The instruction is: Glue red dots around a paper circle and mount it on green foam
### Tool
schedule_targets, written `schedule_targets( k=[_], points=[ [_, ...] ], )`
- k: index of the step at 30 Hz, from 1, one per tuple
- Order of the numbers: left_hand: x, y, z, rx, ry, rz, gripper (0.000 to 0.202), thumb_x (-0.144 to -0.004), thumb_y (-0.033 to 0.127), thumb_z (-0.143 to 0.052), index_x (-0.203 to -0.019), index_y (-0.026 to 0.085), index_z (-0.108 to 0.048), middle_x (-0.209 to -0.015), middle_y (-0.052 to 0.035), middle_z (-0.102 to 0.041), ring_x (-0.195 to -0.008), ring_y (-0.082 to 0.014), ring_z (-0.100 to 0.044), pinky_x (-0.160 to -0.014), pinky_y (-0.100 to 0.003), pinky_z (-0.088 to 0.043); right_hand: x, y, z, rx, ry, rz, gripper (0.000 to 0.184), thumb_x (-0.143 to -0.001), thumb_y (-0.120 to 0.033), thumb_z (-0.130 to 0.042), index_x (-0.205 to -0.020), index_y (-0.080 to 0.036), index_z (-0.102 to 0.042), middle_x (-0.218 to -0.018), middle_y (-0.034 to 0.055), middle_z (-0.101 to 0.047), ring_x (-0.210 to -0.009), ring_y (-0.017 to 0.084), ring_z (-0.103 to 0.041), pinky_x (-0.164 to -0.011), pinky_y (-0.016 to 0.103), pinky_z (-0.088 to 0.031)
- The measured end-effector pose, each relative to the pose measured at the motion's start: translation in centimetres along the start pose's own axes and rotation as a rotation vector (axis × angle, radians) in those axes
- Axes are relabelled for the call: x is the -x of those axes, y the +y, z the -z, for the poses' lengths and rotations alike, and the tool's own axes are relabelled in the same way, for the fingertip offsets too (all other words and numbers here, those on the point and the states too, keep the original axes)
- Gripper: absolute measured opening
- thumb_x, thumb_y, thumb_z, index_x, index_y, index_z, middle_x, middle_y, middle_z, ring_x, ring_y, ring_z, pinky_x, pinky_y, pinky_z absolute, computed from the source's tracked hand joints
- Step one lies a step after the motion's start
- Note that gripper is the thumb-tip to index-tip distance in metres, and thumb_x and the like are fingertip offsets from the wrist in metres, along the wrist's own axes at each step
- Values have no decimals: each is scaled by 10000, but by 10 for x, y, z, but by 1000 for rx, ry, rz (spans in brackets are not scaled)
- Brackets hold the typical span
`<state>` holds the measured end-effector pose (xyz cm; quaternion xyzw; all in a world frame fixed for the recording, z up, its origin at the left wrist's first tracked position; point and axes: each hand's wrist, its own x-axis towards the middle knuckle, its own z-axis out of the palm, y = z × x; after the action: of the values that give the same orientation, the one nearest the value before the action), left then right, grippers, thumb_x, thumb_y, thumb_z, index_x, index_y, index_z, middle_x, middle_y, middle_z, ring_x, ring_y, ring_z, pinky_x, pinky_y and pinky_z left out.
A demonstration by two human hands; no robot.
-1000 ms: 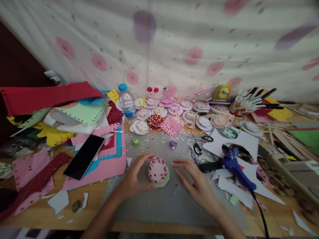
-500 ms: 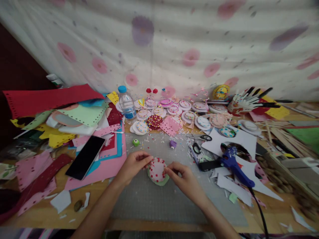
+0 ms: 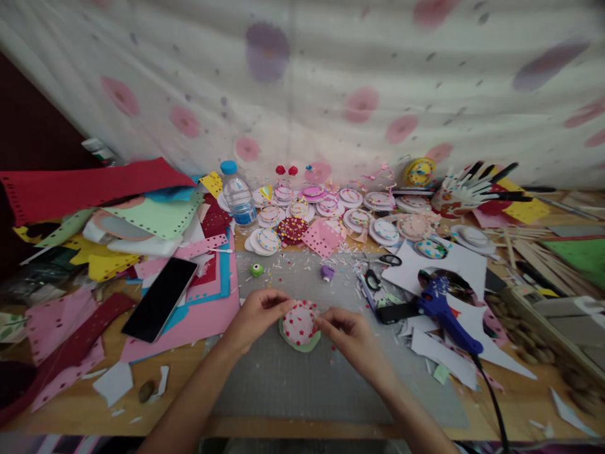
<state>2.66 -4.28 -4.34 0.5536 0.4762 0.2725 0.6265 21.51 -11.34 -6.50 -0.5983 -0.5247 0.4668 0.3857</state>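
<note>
A small round paper craft piece [image 3: 299, 323], pale pink with red star-like bits on its top and a light green base, is between my two hands above the grey cutting mat [image 3: 302, 391]. My left hand [image 3: 261, 313] pinches its upper left edge between thumb and fingers. At its right edge, my right hand [image 3: 347, 331] is closed with thumb and forefinger on the rim. A few tiny red bits lie on the mat beside the right fingers. Beyond the hands stand a green punch [image 3: 256, 270] and a purple punch [image 3: 327, 272].
Several finished paper discs [image 3: 385, 231] and a water bottle [image 3: 240, 198] line the back. On the left lie a phone [image 3: 161, 299] and coloured sheets. A blue glue gun [image 3: 447, 315], scissors [image 3: 372, 280] and white scraps lie to the right.
Small red bits now show on the mat just right of the craft piece. My left fingertips have shifted slightly right along its edge. The view has moved a little.
</note>
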Motion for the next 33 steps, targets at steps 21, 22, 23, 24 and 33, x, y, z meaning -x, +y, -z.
schedule_targets(
  k=[21,22,23,24,33],
  points=[
    [0,-9,0,38,44,-23,208,-724,347,-715,-783,147,-711,-787,-38,-699,-775,-170,-598,-743,-266,-453,0,1,0,-41,-22,-32,373,-811,-487,-573,-707,-144,-677,-662,33,-608,-658,156,-521,-635,266,-389],
    [0,-8,2,36,60,-19,213,-720,353,-718,-781,149,-710,-781,-33,-695,-767,-165,-591,-734,-259,-447,0,2,1,-48,-32,-33,378,-812,-492,-570,-707,-144,-674,-667,36,-610,-664,159,-524,-639,269,-391],
    [0,-7,3,30,83,-15,221,-719,361,-719,-781,149,-710,-770,-26,-688,-750,-157,-580,-717,-250,-439,0,3,1,-56,-40,-34,381,-813,-496,-567,-709,-145,-672,-673,38,-612,-671,162,-527,-643,272,-392],
    [1,-6,5,19,109,-9,232,-719,373,-715,-784,149,-711,-753,-19,-677,-724,-148,-565,-692,-241,-428,0,4,2,-65,-46,-35,383,-814,-500,-566,-711,-146,-671,-680,39,-615,-677,165,-530,-648,275,-394],
    [8,-4,4,-49,3,143,315,-711,448,-697,-770,139,-721,-660,4,-616,-585,-109,-452,-537,-220,-303,1,6,5,-72,-72,-24,366,-824,-496,-576,-720,-158,-672,-706,40,-626,-705,171,-544,-671,281,-404]
  ],
)
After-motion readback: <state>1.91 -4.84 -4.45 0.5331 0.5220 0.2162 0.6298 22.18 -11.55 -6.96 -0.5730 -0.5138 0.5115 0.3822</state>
